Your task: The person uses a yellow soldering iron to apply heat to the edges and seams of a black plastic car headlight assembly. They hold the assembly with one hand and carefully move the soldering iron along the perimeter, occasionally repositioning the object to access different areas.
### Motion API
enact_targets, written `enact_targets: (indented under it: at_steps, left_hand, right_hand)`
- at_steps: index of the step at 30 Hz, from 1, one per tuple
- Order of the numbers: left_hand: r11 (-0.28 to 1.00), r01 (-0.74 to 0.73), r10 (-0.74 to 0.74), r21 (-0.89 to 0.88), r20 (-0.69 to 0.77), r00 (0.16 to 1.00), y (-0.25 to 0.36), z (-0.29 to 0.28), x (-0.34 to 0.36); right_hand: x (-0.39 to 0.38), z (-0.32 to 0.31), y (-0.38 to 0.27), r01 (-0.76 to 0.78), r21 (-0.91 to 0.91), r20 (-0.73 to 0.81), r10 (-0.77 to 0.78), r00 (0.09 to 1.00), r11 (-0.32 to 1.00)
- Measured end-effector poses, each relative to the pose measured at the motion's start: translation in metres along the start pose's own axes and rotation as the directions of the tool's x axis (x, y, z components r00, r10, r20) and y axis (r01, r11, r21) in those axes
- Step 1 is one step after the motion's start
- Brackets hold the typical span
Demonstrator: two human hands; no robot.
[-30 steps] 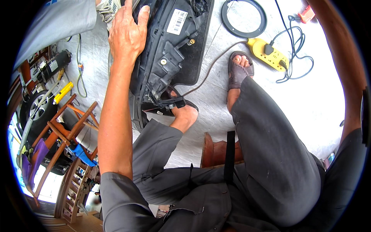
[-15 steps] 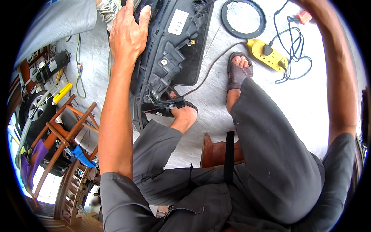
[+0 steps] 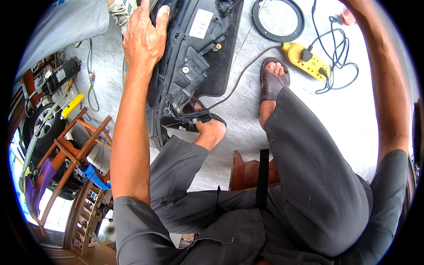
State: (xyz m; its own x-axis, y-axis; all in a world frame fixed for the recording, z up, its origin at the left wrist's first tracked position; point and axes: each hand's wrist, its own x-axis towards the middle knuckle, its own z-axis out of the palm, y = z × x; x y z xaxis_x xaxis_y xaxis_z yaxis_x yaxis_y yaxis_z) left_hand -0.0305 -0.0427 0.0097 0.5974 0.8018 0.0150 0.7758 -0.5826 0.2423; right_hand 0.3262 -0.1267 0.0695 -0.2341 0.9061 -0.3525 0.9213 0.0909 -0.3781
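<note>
My left hand point(image 3: 143, 44) lies on the left edge of a large black plastic unit that looks like a car headlight housing point(image 3: 187, 57). Its fingers are stretched out, thumb apart, and some fingertips run past the top edge of the picture. The housing has a white label point(image 3: 201, 24) and brass-coloured screws, and it leans over my left foot. On the right, my right forearm point(image 3: 391, 84) reaches up and forward; the hand itself is beyond the top edge. Below that arm's end are a black cable point(image 3: 342, 48) and a small red-orange object point(image 3: 348, 17).
A yellow power strip point(image 3: 305, 62) with plugs in it lies beyond my right foot, near a black ring point(image 3: 301, 26). Another person's grey-clad leg point(image 3: 66, 31) and shoe are at the upper left. Wooden frame point(image 3: 75, 154), wheel point(image 3: 46, 128) and tools stand left; a brown stool point(image 3: 240, 172) is below me.
My left hand and the housing have shifted slightly left. The upper part of the black cable has swung left and now runs up out of the picture. My right arm has moved slightly.
</note>
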Motion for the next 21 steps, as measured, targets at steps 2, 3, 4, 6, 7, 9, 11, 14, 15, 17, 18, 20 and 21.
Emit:
enact_targets:
  at_steps: [2, 3, 4, 6, 7, 9, 11, 14, 15, 17, 18, 20, 21]
  left_hand:
    - [1.000, 0.001, -0.001, -0.002, 0.002, 1.000, -0.001, 0.001, 0.000]
    - [1.000, 0.000, 0.000, 0.004, 0.001, 1.000, -0.002, 0.001, 0.000]
    - [1.000, -0.002, 0.002, 0.010, 0.001, 1.000, -0.004, 0.001, 0.000]
    - [1.000, -0.002, 0.002, 0.010, 0.000, 1.000, -0.002, 0.001, 0.001]
    - [1.000, -0.003, 0.003, 0.009, -0.001, 1.000, -0.001, 0.001, 0.001]
    - [1.000, 0.001, -0.001, 0.019, 0.000, 1.000, -0.002, 0.002, 0.000]
    - [1.000, 0.002, -0.002, 0.023, -0.003, 1.000, -0.003, 0.002, 0.000]
    - [1.000, -0.002, 0.002, 0.020, -0.009, 1.000, -0.004, 0.002, -0.001]
    - [1.000, -0.004, 0.004, 0.016, -0.010, 1.000, -0.004, 0.002, -0.001]
    - [1.000, -0.003, 0.003, 0.012, -0.007, 1.000, -0.003, 0.001, 0.000]
    - [1.000, 0.001, -0.001, 0.011, -0.003, 1.000, -0.001, 0.001, 0.000]
    - [1.000, 0.001, -0.001, 0.008, -0.001, 1.000, 0.001, 0.000, 0.000]
    - [1.000, -0.003, 0.003, 0.006, -0.001, 1.000, 0.002, 0.000, 0.001]
  right_hand:
    - [0.002, -0.014, -0.016, 0.042, -0.013, 0.006, -0.042, 0.999, 0.999]
    - [0.006, -0.018, -0.018, 0.047, 0.003, 0.043, -0.047, 0.998, 0.999]
    - [0.010, -0.021, -0.018, 0.051, 0.019, 0.079, -0.052, 0.995, 0.999]
    - [0.020, -0.016, -0.010, 0.129, 0.086, 0.071, -0.135, 0.988, 0.988]
    - [0.020, -0.017, -0.006, 0.110, 0.061, 0.095, -0.115, 0.989, 0.992]
    - [0.020, -0.028, -0.019, 0.078, 0.012, 0.144, -0.079, 0.986, 0.997]
    - [0.019, -0.027, -0.019, 0.060, 0.079, 0.097, -0.067, 0.993, 0.995]
    - [0.020, -0.028, -0.017, 0.067, 0.108, 0.087, -0.077, 0.993, 0.992]
    - [0.021, -0.028, -0.015, 0.075, 0.106, 0.094, -0.085, 0.992, 0.991]
    - [0.021, -0.024, -0.010, 0.090, 0.117, 0.053, -0.097, 0.994, 0.989]
    - [0.021, -0.023, -0.008, 0.098, 0.123, 0.033, -0.103, 0.994, 0.988]
    - [0.022, -0.023, -0.008, 0.058, 0.083, 0.038, -0.061, 0.997, 0.995]
    - [0.023, -0.023, -0.010, 0.037, 0.063, 0.039, -0.039, 0.998, 0.997]
